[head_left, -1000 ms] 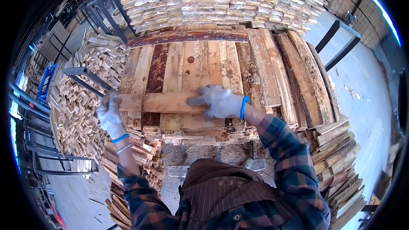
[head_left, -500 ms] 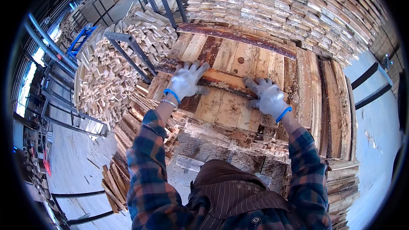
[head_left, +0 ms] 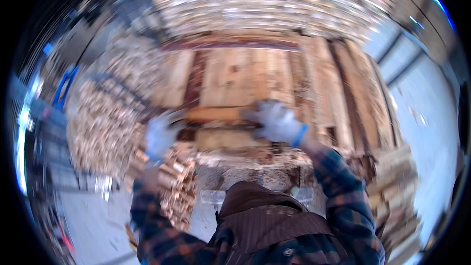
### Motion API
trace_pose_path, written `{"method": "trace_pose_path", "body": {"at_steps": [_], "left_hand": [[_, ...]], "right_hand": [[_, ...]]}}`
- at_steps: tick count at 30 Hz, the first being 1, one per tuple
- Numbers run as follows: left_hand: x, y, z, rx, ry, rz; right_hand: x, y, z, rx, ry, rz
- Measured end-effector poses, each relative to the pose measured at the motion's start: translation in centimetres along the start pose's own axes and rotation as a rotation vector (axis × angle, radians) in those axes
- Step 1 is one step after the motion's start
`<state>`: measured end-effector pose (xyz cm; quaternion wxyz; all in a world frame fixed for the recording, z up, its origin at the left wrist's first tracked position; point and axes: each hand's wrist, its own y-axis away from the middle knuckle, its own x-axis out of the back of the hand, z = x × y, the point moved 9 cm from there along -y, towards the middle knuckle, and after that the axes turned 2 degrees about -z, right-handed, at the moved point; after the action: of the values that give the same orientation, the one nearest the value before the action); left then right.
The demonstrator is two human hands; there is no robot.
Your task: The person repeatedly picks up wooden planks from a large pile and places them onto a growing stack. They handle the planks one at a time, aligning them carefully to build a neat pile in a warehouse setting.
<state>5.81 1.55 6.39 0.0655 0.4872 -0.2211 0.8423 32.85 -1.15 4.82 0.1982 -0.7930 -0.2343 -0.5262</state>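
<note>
A narrow wooden plank [head_left: 216, 114] with dark bark along its edge lies crosswise over a layer of boards [head_left: 240, 71], close to the near edge of their stack. My left hand [head_left: 163, 133], in a white glove, is closed around the plank's left end. Toward its right end my right hand [head_left: 280, 123], gloved in white with a blue cuff, has its fingers closed on the plank. Motion smears both hands, so the fingertips are hard to make out. Another bark-edged plank [head_left: 230, 44] lies along the far side of the boards.
Beyond the boards rises a tall stack of layered planks [head_left: 274, 5]. A big heap of short wood pieces [head_left: 103, 122] stands at left, near dark metal frames. More stacked planks [head_left: 395, 191] are at lower right, beside the grey floor [head_left: 417, 103].
Both hands have drawn the plank toward me, from the middle of the boards to the near edge. The fingers, earlier spread over it, are now closed. The view has swung and blurred.
</note>
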Motion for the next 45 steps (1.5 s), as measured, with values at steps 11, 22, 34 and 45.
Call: {"method": "trace_pose_path", "body": {"at_steps": [11,22,34,45], "left_hand": [[7.4,7.6,-1.7,0.397,0.286,0.254],[-22.7,-10.6,37.4,0.337,1.235,-0.284],[-32.7,-16.1,42.3,0.461,0.873,-0.098],[-33.4,-16.7,37.2,0.544,1.105,-0.131]], "right_hand": [[9.6,10.3,6.2,-0.140,0.114,0.049],[13.7,29.7,30.3,-1.076,0.081,0.092],[14.8,30.0,31.7,-0.920,-0.684,0.458],[14.6,24.6,32.5,-0.840,-0.336,0.288]]}}
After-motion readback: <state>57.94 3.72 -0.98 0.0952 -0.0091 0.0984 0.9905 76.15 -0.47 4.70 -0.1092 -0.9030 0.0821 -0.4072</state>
